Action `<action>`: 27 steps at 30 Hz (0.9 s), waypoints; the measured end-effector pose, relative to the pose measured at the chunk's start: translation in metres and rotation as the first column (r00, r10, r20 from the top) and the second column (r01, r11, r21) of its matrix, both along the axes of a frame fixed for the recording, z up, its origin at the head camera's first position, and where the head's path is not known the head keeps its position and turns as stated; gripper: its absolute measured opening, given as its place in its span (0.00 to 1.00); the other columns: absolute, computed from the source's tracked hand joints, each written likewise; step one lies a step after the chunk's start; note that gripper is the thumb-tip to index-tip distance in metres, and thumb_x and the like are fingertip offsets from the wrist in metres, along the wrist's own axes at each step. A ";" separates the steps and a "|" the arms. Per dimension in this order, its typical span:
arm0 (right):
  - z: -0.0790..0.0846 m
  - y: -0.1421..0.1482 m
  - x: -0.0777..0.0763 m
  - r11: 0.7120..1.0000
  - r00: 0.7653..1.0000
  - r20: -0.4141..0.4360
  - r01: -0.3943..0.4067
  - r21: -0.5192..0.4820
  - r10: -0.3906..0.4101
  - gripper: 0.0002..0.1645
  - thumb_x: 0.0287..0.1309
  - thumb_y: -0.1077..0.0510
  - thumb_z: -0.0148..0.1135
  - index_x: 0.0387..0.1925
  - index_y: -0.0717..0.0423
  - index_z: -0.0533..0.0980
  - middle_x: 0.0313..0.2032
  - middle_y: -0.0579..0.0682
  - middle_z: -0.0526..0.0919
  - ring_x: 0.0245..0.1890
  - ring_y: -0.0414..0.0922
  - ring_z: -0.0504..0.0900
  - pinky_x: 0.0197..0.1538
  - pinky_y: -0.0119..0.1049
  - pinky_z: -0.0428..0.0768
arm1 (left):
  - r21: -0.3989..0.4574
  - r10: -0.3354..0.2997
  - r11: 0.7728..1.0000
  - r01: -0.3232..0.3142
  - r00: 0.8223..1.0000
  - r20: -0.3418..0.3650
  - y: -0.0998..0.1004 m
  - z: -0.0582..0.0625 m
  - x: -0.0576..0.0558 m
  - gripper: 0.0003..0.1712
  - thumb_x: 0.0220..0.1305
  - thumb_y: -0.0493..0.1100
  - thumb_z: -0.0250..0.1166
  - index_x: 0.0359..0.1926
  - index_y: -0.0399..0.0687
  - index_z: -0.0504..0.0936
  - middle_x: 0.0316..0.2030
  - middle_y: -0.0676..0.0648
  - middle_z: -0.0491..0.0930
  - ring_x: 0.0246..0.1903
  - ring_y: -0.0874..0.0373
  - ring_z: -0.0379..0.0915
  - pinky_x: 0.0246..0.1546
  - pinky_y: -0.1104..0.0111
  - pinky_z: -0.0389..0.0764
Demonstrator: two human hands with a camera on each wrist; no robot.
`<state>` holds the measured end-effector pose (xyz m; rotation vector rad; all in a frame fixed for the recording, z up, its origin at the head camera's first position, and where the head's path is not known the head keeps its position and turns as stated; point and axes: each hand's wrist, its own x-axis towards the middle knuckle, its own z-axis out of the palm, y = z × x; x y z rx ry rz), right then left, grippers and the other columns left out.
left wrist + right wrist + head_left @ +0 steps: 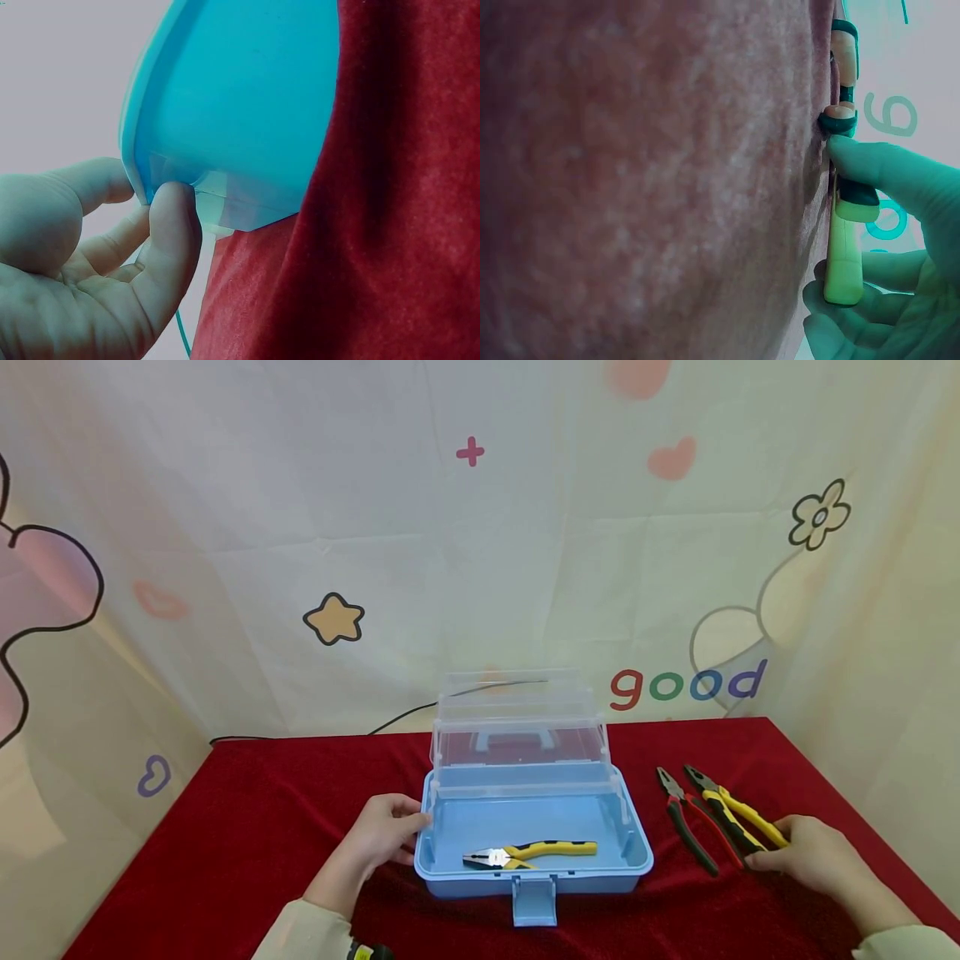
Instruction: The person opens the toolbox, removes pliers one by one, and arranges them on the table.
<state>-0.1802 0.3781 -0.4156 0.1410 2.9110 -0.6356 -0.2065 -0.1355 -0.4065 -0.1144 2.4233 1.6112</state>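
Observation:
A blue toolbox (534,887) stands with its clear lid (517,745) raised. My left hand (386,833) pinches its left rim, thumb on the edge and fingers curled beneath in the left wrist view. Inside the box lies one pair of yellow-and-black combination pliers (551,849), jaws to the left. On the right, my right hand (813,858) holds the handles of a second yellow-and-black pair of pliers (723,806); the right wrist view shows the thumb at one handle (857,201) and fingers round the other. Those pliers point away from me, over the cloth.
Red-and-black pliers (686,818) lie between the box and the right hand's pliers, close beside the latter. A red cloth (300,793) covers the table. The box's front latch (534,906) hangs down. Behind stands a printed curtain (510,568), with a thin black cable (408,714) before it.

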 end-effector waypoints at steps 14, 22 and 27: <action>-0.002 -0.011 0.001 1.000 0.999 0.038 0.017 0.021 -0.017 0.48 0.41 0.37 0.71 0.47 0.77 0.71 0.30 0.52 0.79 0.31 0.46 0.72 0.29 0.34 0.67 | -0.004 -0.001 1.000 0.001 1.000 -0.001 0.000 -0.001 -0.001 0.16 0.62 0.40 0.62 0.48 0.34 0.76 0.34 0.41 0.80 0.25 0.56 0.79 0.26 0.63 0.85; -0.003 -0.013 0.002 1.000 0.999 0.031 0.012 0.029 -0.013 0.47 0.41 0.38 0.70 0.46 0.77 0.72 0.29 0.51 0.79 0.30 0.46 0.72 0.28 0.34 0.67 | -0.003 0.003 1.000 -0.003 1.000 0.002 0.000 -0.002 -0.002 0.16 0.62 0.40 0.61 0.47 0.34 0.76 0.33 0.41 0.79 0.24 0.56 0.79 0.25 0.63 0.85; -0.003 -0.015 0.004 0.999 0.998 0.049 0.025 0.023 -0.026 0.44 0.42 0.40 0.70 0.45 0.75 0.72 0.27 0.50 0.76 0.29 0.45 0.71 0.27 0.35 0.67 | -0.004 0.000 1.000 0.000 1.000 0.001 0.000 -0.002 -0.002 0.16 0.62 0.40 0.62 0.48 0.34 0.76 0.34 0.41 0.80 0.25 0.56 0.79 0.26 0.63 0.85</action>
